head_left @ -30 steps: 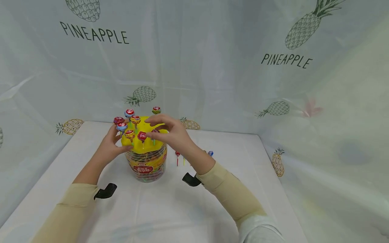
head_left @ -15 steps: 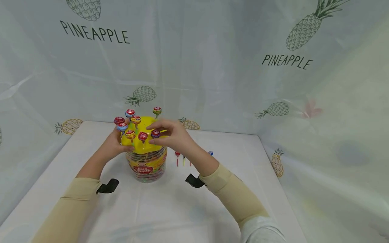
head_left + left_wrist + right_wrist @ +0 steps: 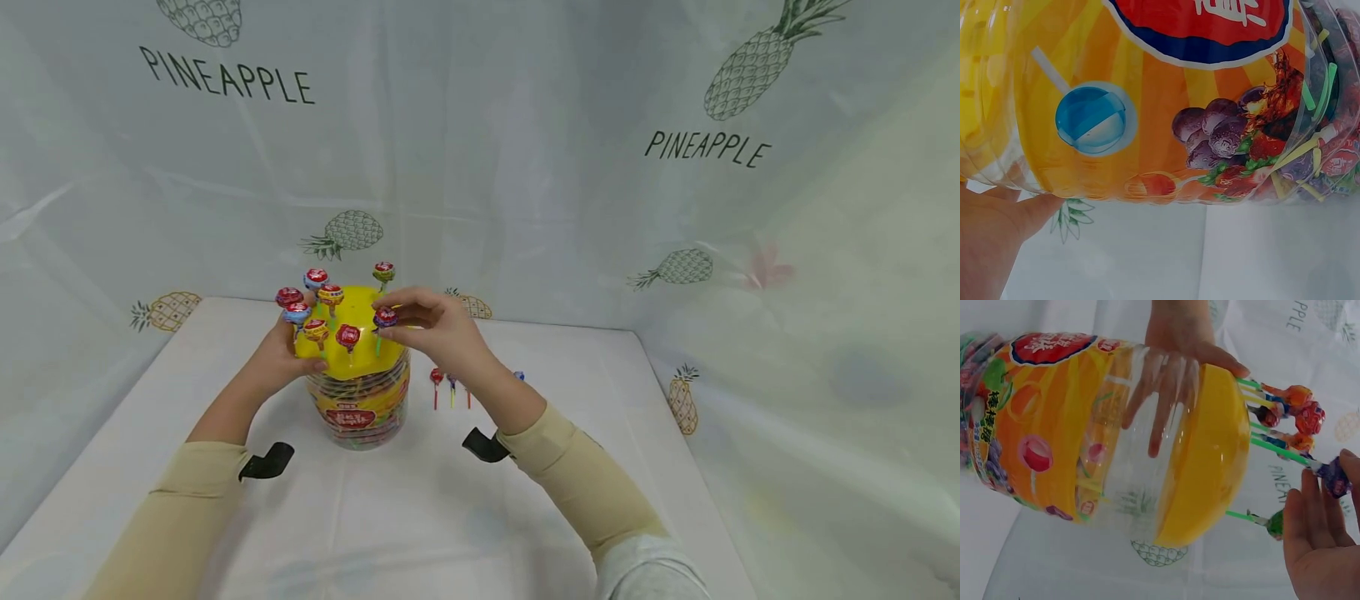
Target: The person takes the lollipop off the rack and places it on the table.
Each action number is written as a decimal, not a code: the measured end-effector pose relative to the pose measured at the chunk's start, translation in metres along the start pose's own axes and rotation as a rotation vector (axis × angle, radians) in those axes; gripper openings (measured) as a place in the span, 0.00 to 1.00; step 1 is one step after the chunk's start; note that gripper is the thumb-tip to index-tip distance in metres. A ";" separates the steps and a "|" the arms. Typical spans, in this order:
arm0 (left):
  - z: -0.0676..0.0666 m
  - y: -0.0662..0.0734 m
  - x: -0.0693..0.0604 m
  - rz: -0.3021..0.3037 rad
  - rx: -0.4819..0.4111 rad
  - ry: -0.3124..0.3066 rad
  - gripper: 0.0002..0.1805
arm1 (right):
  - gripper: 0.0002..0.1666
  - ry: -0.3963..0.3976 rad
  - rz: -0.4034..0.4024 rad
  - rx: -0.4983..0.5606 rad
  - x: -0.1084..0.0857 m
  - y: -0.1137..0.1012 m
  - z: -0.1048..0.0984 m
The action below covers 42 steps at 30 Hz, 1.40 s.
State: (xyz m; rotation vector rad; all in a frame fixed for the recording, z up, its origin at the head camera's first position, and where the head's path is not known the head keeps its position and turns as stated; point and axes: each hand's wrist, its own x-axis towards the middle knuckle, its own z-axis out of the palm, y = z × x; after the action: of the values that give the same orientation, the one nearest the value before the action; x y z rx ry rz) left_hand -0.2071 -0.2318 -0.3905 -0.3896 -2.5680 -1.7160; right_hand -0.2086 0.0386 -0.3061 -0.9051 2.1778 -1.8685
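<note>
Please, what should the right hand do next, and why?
Probably lift the purple lollipop straight up from the yellow lid: the right hand pinches it, it sits higher than a moment ago, and the left hand holds the jar.

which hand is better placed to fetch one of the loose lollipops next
Probably the right hand: it is nearer the loose lollipops, right of the jar, though it must first release the purple lollipop it pinches. The left hand holds the jar from the left.

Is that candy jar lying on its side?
No, the head view shows the jar standing upright, its yellow lid on top.
</note>
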 end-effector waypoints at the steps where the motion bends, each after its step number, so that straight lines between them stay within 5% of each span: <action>1: 0.000 -0.001 0.000 0.005 0.002 0.000 0.58 | 0.18 0.014 -0.017 0.013 -0.001 0.000 -0.002; 11: -0.002 -0.003 0.000 -0.026 0.003 0.003 0.57 | 0.19 0.089 -0.057 0.055 -0.015 0.013 -0.031; 25: -0.001 -0.005 0.000 -0.041 0.006 -0.016 0.57 | 0.19 0.182 0.125 0.072 -0.049 0.066 -0.063; 42: -0.001 -0.002 0.000 -0.038 0.013 -0.015 0.57 | 0.16 0.311 0.247 0.022 -0.080 0.150 -0.113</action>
State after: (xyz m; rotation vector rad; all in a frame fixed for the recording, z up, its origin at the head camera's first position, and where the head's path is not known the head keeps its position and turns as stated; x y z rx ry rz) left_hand -0.2073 -0.2332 -0.3916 -0.3565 -2.6127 -1.7136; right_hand -0.2495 0.1839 -0.4436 -0.3360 2.3033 -2.0108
